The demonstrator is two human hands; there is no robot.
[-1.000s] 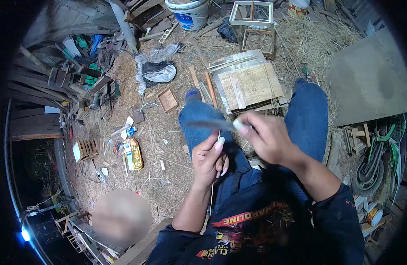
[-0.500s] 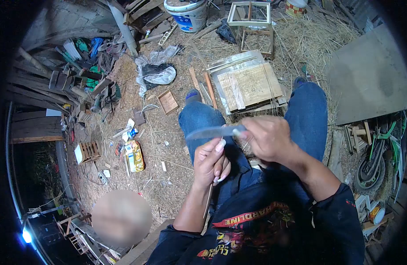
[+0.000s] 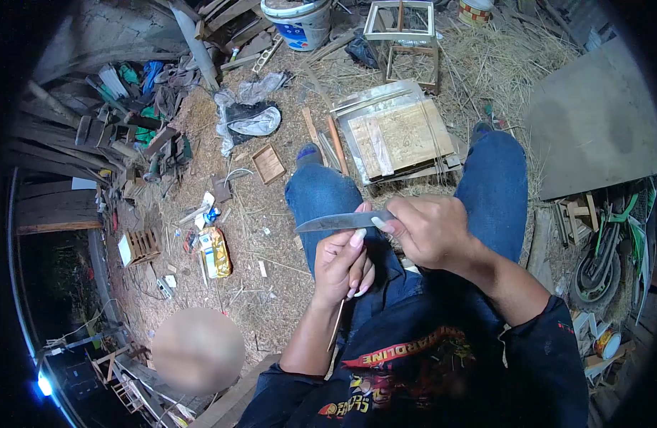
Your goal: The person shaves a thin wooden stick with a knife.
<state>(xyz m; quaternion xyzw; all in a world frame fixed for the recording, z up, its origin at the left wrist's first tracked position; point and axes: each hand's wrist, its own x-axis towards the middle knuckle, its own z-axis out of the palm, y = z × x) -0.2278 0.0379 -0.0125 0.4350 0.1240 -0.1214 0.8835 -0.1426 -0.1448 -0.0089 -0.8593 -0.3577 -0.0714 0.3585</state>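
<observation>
1. At far left, a slatted wooden crate [image 3: 139,246] sits on the littered floor [image 3: 253,235].
2. Next, a gold packet [image 3: 214,253] lies there; beyond it is a shallow wooden box [image 3: 269,164].
3. The seated person's left hand [image 3: 342,265] is closed around a thin stick [image 3: 335,324], whose lower end slants down beside the forearm.
4. A knife [image 3: 332,222] lies crosswise at that hand's fingertips, blade pointing left. From here I cannot tell whether its edge touches the stick.
5. Ahead, between the knees, a pale board [image 3: 414,135] lies flat.
6. The right hand [image 3: 430,232] grips the knife's handle, fingers curled.
7. At far right, a large grey panel [image 3: 592,121] stands above a wheel [image 3: 596,278].
</observation>
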